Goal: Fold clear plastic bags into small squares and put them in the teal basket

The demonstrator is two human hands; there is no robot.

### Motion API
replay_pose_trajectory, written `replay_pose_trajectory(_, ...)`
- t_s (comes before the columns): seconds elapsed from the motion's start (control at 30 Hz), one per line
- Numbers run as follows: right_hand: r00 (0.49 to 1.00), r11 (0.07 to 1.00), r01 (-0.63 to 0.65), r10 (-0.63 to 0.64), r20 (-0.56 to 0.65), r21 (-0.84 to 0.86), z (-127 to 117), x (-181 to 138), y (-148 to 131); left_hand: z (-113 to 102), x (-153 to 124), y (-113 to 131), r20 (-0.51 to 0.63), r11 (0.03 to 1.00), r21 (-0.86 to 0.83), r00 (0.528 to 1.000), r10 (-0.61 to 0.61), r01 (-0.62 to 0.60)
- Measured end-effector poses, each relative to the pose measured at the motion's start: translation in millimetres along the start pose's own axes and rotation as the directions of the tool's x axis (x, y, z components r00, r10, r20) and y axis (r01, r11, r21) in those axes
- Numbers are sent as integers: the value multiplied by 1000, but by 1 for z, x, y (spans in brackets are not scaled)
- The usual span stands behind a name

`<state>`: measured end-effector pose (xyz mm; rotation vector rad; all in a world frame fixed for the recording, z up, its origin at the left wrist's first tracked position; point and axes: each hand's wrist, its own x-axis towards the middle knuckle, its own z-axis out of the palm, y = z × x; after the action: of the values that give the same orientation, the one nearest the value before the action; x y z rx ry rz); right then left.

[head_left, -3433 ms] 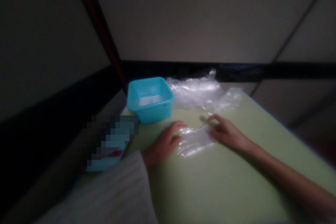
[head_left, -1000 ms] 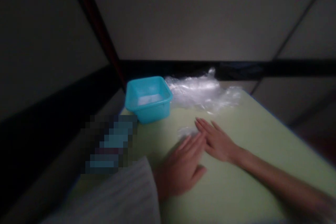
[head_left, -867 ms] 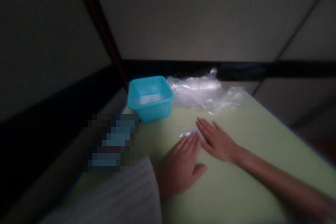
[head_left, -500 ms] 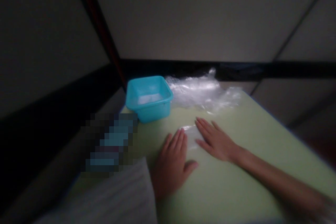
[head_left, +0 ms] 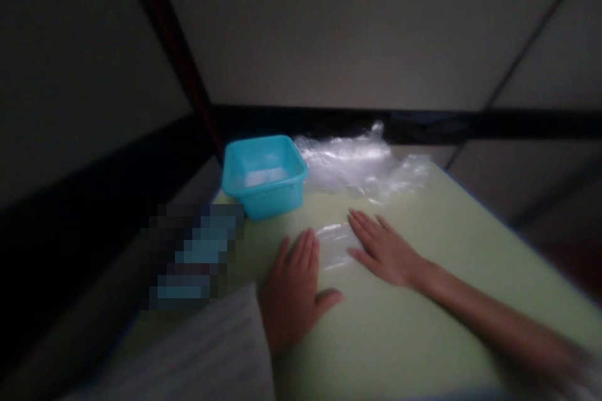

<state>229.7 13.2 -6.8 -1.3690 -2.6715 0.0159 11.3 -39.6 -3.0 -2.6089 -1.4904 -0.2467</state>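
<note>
A small clear plastic bag or sheet [head_left: 337,247] lies flat on the yellow-green tabletop [head_left: 390,338]. My left hand [head_left: 296,291] rests palm down at its left edge, thumb stretched out to the right. On the opposite edge lies my right hand [head_left: 383,247], also palm down, its fingers extended and covering part of the plastic. Neither hand grasps anything. The parts of the plastic under the fingers are hidden.
At the back left of the table stands a turquoise plastic basin [head_left: 275,197] with something whitish inside. Beside it spreads a heap of crumpled clear plastic [head_left: 357,166]. A blurred-out object [head_left: 197,257] lies at the left edge. A wall rises behind.
My left hand has slid a little to the left, showing more of the clear plastic between the hands. My right hand stays almost in place.
</note>
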Motion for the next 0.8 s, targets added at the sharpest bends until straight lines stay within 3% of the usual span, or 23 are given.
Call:
replay_pose_trajectory(0.2,998,998,-4,8,-60,66,-1,0,1,6,2,-3,-44,998,-15,997,-60,59)
replay_pose_trajectory(0.47,978,895,21,74,-195,446,-18,10,25,2,9,-4,-47,994,-84,996,-71,67)
replay_pose_trajectory(0.8,983,704,-114,182,-23,701,-37,4,39,0,14,-14,-25,994,-48,995,-99,97)
